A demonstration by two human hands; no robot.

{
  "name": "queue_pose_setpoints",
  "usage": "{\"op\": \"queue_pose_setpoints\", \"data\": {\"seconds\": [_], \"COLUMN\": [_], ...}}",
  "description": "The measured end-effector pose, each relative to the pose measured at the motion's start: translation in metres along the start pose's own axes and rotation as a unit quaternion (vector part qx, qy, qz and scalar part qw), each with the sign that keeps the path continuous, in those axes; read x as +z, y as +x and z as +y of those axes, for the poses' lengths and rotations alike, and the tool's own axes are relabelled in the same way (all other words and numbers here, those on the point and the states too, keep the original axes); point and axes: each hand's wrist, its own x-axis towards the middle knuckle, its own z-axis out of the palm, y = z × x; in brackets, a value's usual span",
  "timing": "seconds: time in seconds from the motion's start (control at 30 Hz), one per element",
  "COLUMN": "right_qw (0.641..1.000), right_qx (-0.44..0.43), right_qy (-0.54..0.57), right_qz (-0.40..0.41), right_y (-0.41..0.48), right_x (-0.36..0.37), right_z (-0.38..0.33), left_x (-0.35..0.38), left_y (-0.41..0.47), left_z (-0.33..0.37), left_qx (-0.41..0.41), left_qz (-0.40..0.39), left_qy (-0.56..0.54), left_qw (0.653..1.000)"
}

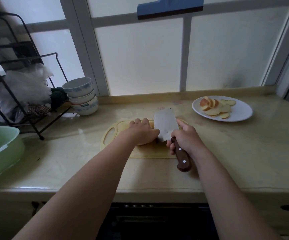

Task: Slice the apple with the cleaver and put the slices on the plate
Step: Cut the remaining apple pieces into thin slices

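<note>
Head view: apple (144, 144) lies under left hand (141, 131) grip, just beside cleaver (165, 126).

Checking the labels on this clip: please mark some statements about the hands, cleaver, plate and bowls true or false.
1. The right hand grips the cleaver by its wooden handle. True.
2. The plate is bare. False: apple slices lie on it.
3. The left hand holds the apple on the cutting board, beside the blade. True.
4. The bowls stand to the right of the plate. False: they are stacked far to its left, by the rack.
</note>
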Motion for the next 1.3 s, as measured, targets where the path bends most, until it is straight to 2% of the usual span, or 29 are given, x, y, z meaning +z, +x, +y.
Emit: {"op": "queue_pose_setpoints", "data": {"seconds": [0.9,1.3], "right_qw": [1.0,0.996], "right_qx": [0.002,0.002], "right_qy": [-0.031,-0.075], "right_qz": [-0.006,-0.041], "right_y": [0.0,-0.016], "right_x": [0.0,-0.011], "right_z": [-0.001,-0.003], "left_x": [0.0,0.0], "left_y": [0.001,0.001], "left_z": [0.002,-0.001], "left_qx": [-0.007,0.011], "left_qz": [-0.002,-0.002], "left_qy": [-0.001,-0.005], "left_qw": [1.0,1.0]}}
